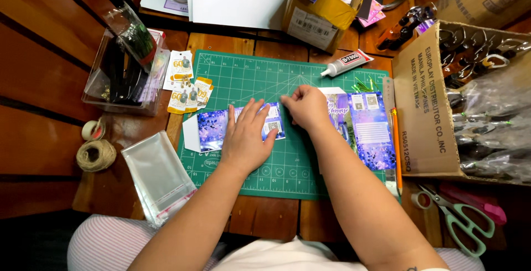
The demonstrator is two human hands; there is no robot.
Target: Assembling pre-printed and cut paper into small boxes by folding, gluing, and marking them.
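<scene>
We find the left hand [245, 138] laid flat, palm down and fingers spread, on a purple printed card [213, 128] that lies on the green cutting mat [265, 83]; the hand presses the card and grips nothing. The right hand [306, 106] is loosely curled, its fingertips [285, 100] pinched at the card's upper right corner. A second purple printed sheet [370, 130] lies on the mat just beside the right wrist, partly hidden by the forearm. A glue tube [347, 63] rests at the mat's top edge, and a pencil [396, 149] lies along its right edge. Left of the mat we see small yellow-and-white tags [187, 91], a clear plastic box [124, 69], a clear sleeve [157, 174] and a ball of twine [96, 155]. Green-handled scissors [459, 221] lie at lower right, below an open cardboard box [426, 105].
</scene>
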